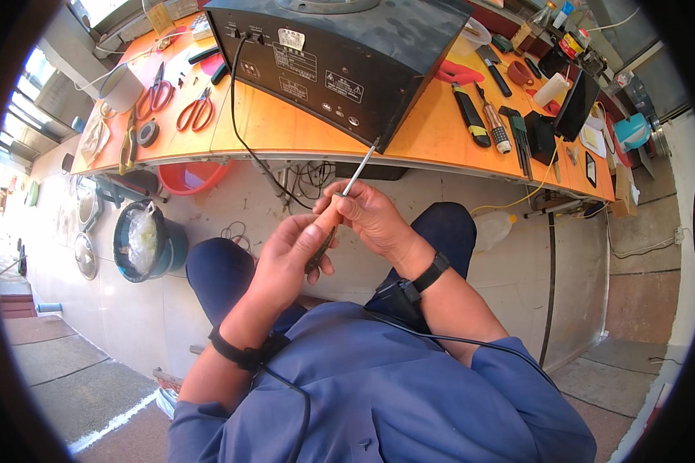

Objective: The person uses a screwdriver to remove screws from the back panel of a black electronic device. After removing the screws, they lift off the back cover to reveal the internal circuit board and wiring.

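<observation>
In front of my lap, both hands are closed on a screwdriver [359, 170] with a thin metal shaft and an orange and dark handle. My left hand [292, 245] wraps the handle's lower part. My right hand [369, 214] pinches it higher up, where the shaft begins. The shaft slants up and away, its tip at the lower right corner of a black box-shaped appliance [301, 73]; whether the tip sits in a screw is too small to tell. Labels and a power cord [236, 100] show on the appliance's near panel.
The appliance rests tilted on an orange workbench [409, 127]. Scissors [195, 113], pliers [128, 143] and black tape [148, 133] lie left; a utility knife [471, 116] and another screwdriver [496, 119] lie right. A red basin [193, 179] and a bucket [162, 258] stand below.
</observation>
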`<move>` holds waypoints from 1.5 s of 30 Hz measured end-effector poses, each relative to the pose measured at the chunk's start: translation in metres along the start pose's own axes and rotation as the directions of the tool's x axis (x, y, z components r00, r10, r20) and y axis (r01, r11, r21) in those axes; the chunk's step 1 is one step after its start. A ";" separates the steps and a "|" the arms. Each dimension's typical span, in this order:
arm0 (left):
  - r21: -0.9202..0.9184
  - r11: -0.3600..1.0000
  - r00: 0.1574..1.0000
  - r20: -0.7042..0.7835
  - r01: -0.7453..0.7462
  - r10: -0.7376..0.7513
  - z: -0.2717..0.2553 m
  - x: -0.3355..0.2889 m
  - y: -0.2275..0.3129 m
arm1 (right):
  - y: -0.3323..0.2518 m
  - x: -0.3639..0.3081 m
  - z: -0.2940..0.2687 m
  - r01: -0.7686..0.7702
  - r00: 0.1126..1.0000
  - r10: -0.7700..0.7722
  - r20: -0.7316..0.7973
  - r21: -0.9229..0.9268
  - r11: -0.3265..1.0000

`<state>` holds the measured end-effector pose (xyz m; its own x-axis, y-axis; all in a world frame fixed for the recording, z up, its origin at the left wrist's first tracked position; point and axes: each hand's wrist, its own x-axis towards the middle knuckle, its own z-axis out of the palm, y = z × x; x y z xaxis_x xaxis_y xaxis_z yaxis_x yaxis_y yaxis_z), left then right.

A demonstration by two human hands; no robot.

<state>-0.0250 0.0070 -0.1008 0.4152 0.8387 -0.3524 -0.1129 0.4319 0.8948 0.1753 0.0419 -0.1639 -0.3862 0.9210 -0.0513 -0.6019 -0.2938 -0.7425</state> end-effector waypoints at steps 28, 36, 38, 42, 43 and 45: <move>-0.109 0.985 0.990 0.071 0.131 -0.124 -0.006 0.002 -0.001 | -0.003 -0.006 -0.005 -0.022 0.997 0.023 0.067 -0.026 0.999; 0.675 0.718 0.937 -0.116 -0.168 0.329 0.004 0.003 -0.016 | -0.002 -0.010 -0.005 -0.015 0.994 0.003 0.105 0.114 0.993; 0.850 0.438 0.828 -0.004 -0.292 0.560 0.007 0.002 -0.015 | -0.003 -0.009 -0.007 -0.023 0.991 0.003 0.135 0.144 0.989; 0.543 0.831 0.968 -0.117 -0.125 0.222 0.010 -0.002 -0.005 | -0.006 -0.009 -0.007 -0.028 0.987 0.002 0.159 0.167 0.986; 0.316 0.947 0.990 -0.106 -0.058 0.096 0.008 -0.002 -0.001 | -0.007 -0.009 -0.007 -0.029 0.987 0.002 0.160 0.166 0.986; -0.189 0.968 0.986 0.058 0.163 -0.155 0.005 -0.002 0.005 | -0.008 -0.009 -0.008 -0.029 0.986 0.003 0.165 0.152 0.988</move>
<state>-0.0222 0.0059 -0.0949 0.4798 0.7408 -0.4701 -0.2118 0.6177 0.7573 0.1887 0.0381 -0.1631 -0.4984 0.8650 0.0574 -0.6897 -0.3556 -0.6308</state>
